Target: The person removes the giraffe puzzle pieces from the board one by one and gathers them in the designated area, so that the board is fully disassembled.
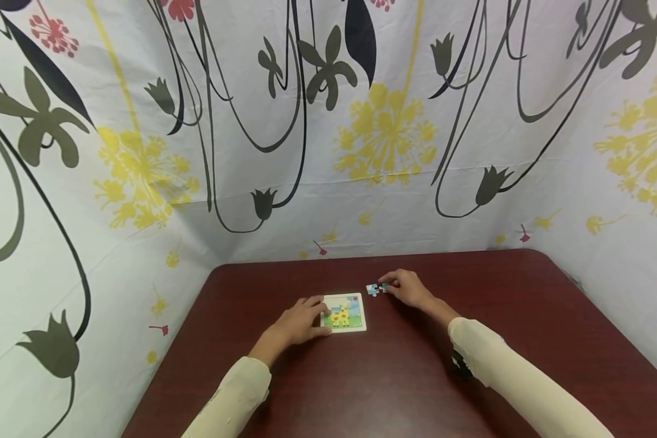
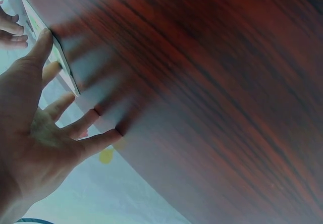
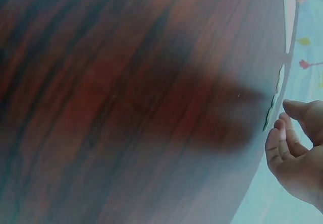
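A small white-framed puzzle board (image 1: 344, 312) with a yellow giraffe picture lies on the dark red table. My left hand (image 1: 301, 321) rests at its left side, fingers spread, with thumb and index finger touching the board. In the left wrist view, the other fingers of the left hand (image 2: 55, 128) reach toward the tabletop. To the right of the board, blue and white puzzle pieces (image 1: 372, 290) lie close together. My right hand (image 1: 407, 288) pinches the rightmost piece between thumb and fingers. In the right wrist view, the pieces (image 3: 274, 100) show only edge-on beside the right hand (image 3: 300, 158).
The dark red wooden table (image 1: 356, 389) has rounded far corners. Behind and beside it hangs a white cloth (image 1: 328, 152) with flower prints. A small black object (image 1: 461, 365) shows under the right sleeve.
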`<state>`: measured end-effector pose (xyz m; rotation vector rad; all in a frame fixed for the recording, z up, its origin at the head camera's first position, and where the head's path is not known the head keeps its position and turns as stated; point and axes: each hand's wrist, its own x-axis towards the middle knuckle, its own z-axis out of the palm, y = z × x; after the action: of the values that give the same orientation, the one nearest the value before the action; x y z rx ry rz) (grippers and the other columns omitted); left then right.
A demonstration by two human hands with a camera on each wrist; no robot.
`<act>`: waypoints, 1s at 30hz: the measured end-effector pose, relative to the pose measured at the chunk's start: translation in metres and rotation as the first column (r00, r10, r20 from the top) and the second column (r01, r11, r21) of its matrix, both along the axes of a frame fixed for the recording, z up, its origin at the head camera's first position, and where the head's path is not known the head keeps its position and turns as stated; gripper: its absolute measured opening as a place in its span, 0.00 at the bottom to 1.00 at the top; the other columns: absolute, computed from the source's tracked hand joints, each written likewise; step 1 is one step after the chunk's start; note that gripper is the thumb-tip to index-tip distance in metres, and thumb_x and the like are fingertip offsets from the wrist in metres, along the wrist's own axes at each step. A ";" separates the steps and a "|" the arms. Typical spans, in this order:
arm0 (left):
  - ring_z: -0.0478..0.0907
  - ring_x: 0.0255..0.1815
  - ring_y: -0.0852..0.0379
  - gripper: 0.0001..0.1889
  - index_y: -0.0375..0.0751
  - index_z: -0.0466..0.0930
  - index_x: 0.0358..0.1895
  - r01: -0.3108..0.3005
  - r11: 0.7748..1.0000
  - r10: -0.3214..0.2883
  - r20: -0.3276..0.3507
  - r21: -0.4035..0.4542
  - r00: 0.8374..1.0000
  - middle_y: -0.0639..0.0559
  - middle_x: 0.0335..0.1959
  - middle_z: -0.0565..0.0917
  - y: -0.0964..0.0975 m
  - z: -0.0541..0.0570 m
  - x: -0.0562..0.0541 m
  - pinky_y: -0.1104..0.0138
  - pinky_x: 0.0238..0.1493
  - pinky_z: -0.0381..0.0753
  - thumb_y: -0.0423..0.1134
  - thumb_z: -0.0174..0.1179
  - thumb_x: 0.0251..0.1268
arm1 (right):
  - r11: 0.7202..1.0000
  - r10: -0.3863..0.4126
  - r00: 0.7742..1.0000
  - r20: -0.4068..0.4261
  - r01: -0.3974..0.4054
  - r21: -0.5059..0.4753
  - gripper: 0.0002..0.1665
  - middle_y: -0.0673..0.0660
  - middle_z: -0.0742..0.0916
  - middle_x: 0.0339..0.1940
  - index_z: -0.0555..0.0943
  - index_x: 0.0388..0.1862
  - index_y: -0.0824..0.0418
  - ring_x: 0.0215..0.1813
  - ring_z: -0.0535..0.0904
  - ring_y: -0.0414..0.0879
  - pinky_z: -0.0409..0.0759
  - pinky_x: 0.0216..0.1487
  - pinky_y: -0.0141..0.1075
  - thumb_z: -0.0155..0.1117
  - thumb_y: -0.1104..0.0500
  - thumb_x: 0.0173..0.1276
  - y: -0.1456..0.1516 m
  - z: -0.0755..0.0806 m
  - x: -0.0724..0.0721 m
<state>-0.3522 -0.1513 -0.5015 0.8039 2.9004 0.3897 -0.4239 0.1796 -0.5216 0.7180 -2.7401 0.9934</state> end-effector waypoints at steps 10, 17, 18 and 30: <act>0.68 0.72 0.43 0.23 0.54 0.80 0.63 0.005 1.000 -0.005 0.001 0.003 1.000 0.51 0.75 0.71 -0.001 -0.001 -0.001 0.41 0.58 0.77 0.59 0.66 0.71 | 0.998 0.061 0.998 0.003 -0.061 0.011 0.13 0.62 0.87 0.48 0.87 0.54 0.67 0.45 0.84 0.53 0.83 0.45 0.46 0.68 0.68 0.72 -0.024 0.000 0.012; 0.68 0.72 0.43 0.24 0.54 0.80 0.63 -0.003 1.000 0.003 0.000 0.004 1.000 0.52 0.75 0.71 0.000 0.000 0.000 0.41 0.58 0.76 0.58 0.66 0.70 | 0.995 0.100 0.995 -0.006 -0.100 0.025 0.11 0.59 0.87 0.45 0.88 0.51 0.64 0.41 0.81 0.48 0.80 0.42 0.42 0.69 0.67 0.72 -0.040 0.002 0.020; 0.68 0.72 0.43 0.24 0.54 0.80 0.63 -0.004 1.000 0.004 0.001 0.002 1.000 0.52 0.75 0.71 0.000 0.000 0.000 0.41 0.58 0.76 0.59 0.66 0.71 | 0.994 0.109 0.994 -0.007 -0.109 0.023 0.10 0.59 0.88 0.44 0.89 0.51 0.64 0.39 0.79 0.46 0.79 0.40 0.40 0.69 0.67 0.72 -0.043 0.002 0.021; 0.68 0.72 0.42 0.22 0.55 0.80 0.62 0.005 1.000 -0.005 0.004 -0.014 1.000 0.52 0.74 0.71 0.000 -0.001 -0.001 0.41 0.58 0.77 0.59 0.65 0.71 | 0.966 0.259 0.966 -0.016 -0.259 0.006 0.11 0.60 0.90 0.46 0.89 0.51 0.66 0.30 0.78 0.45 0.75 0.34 0.33 0.66 0.69 0.73 -0.066 0.001 0.027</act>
<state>-0.3530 -0.1514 -0.5021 0.8069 2.8932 0.3701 -0.3972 0.1131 -0.5203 1.1026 -2.6823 1.0234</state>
